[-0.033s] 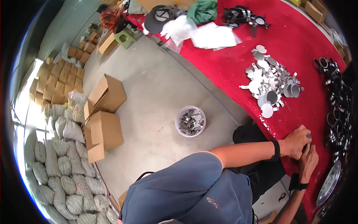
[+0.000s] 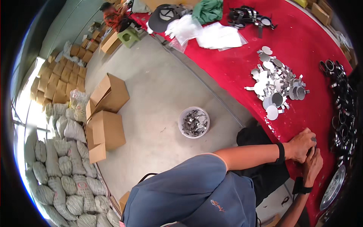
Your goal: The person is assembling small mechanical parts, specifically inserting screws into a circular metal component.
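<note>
At lower right, my left hand [image 2: 301,144] and right hand [image 2: 312,165] curled together over the red table [image 2: 234,68], pinching something too small to identify.

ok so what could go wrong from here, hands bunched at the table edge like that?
1. Both hands, left hand and right hand, work close to the edge of the red table; a small part could slip off to the floor.
2. The pile of metal discs lies loose near the edge; an elbow sweep might scatter them.
3. The white bucket sits apart; dropped parts may miss it.
</note>
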A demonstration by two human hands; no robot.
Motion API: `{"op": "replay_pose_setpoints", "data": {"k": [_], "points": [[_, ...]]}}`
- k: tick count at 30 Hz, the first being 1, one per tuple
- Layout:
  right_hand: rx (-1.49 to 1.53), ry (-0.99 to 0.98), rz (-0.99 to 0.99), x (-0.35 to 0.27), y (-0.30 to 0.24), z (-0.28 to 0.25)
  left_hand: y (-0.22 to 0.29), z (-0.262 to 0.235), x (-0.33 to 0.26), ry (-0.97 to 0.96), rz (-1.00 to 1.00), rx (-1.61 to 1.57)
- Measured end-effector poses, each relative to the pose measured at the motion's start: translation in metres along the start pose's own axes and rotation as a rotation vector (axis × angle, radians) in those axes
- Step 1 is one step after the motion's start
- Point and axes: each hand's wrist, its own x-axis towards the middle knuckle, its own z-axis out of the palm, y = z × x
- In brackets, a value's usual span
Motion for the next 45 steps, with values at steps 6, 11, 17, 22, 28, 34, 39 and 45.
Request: {"op": "replay_pose_setpoints", "data": {"k": [6, 11, 17, 22, 28, 34, 39, 45], "points": [[0.144, -0.064, 0.021, -0.001, 0.002, -0.007, -0.007, 0.008, -0.001, -0.079, -0.066, 0.006], [0.061, -0.028, 0.079, -0.001, -0.005, -0.005, -0.003, 0.002, 0.005, -0.066, 0.01, 0.038], [0.328, 0.117, 0.132, -0.014, -0.02, -0.003, -0.008, -0.012, 0.021, -0.024, 0.212, -0.005], [0.152, 0.201, 0.093, -0.033, -0.025, -0.008, 0.004, -0.013, 0.021, -0.134, 0.069, 0.093], [0.325, 0.218, -0.047, -0.038, -0.005, -0.038, 0.002, -0.035, 0.032, -0.439, -0.186, -0.012], [0.724, 0.305, 0.212, -0.062, -0.015, -0.047, 0.011, -0.074, 0.032, -0.5, -0.332, -0.95], [0.799, 0.266, 0.171, -0.06, -0.024, -0.036, 0.035, -0.091, 0.039, -0.522, -0.252, -1.178], [0.698, 0.292, 0.123, -0.046, -0.024, 0.002, 0.017, -0.124, 0.045, -0.503, -0.297, -1.004]]}}
